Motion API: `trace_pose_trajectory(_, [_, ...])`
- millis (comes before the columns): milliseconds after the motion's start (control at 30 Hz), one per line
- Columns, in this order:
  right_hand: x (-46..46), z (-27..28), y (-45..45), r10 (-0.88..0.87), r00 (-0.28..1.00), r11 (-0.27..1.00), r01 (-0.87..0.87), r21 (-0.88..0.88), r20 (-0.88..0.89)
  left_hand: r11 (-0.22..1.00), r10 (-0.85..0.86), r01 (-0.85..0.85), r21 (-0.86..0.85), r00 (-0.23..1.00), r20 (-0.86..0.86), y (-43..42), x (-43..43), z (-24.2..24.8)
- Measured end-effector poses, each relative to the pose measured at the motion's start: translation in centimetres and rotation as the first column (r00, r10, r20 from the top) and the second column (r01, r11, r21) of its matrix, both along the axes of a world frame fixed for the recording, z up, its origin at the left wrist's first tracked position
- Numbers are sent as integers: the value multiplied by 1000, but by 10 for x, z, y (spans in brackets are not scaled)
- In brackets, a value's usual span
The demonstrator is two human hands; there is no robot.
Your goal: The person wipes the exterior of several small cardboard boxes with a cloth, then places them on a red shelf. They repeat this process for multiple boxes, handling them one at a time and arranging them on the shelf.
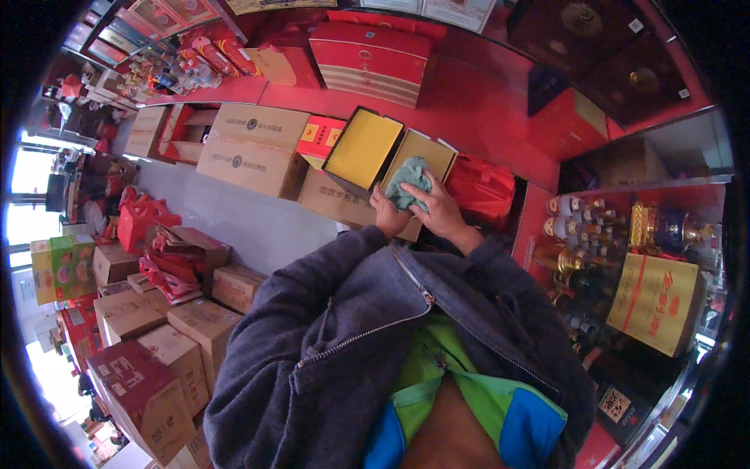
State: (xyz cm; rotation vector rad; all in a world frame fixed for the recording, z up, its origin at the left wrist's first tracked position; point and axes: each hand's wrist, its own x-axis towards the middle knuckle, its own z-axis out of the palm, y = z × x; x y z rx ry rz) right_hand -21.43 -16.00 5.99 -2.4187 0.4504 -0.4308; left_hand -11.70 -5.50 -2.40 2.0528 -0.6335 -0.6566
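A crumpled green cloth (408,180) is between my two hands, over the near part of a shallow box with a tan inside (423,151). My right hand (440,212) grips the cloth from the right, its fingers spread across it. At the cloth's lower left edge, my left hand (389,212) touches it with bent fingers; part of that grip is hidden. Just left of the tan box stands an open-topped box with a yellow inside (364,140) and dark rim. A small red and gold box (320,138) sits beside that one.
Large cardboard cartons (252,146) stand to the left, another carton (334,196) below the boxes. Red bags (483,184) lie to the right. Behind is a red shelf (480,94) with a red gift box (370,61). Small bottles (577,220) fill the right shelf; stacked cartons (205,322) stand lower left.
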Motion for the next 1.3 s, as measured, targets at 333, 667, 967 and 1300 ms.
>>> trace_pose_trajectory(333, [36, -11, -25, 65, 998, 983, -68, -169, -20, 999, -41, 43, -27, 995, 89, -3, -1, 6])
trace_pose_trajectory(667, [53, -9, -75, -139, 988, 960, 119, -255, -62, 997, -68, 67, 49, 997, 23, -2, 1, 5])
trace_pose_trajectory(967, [50, -4, -74, -186, 974, 955, 147, -258, -133, 999, -42, 41, 12, 999, 6, -1, 0, 5])
trace_pose_trajectory(1300, [54, -2, -45, -87, 980, 978, 50, -201, -179, 999, -49, 49, 19, 999, -16, 1, 1, 6])
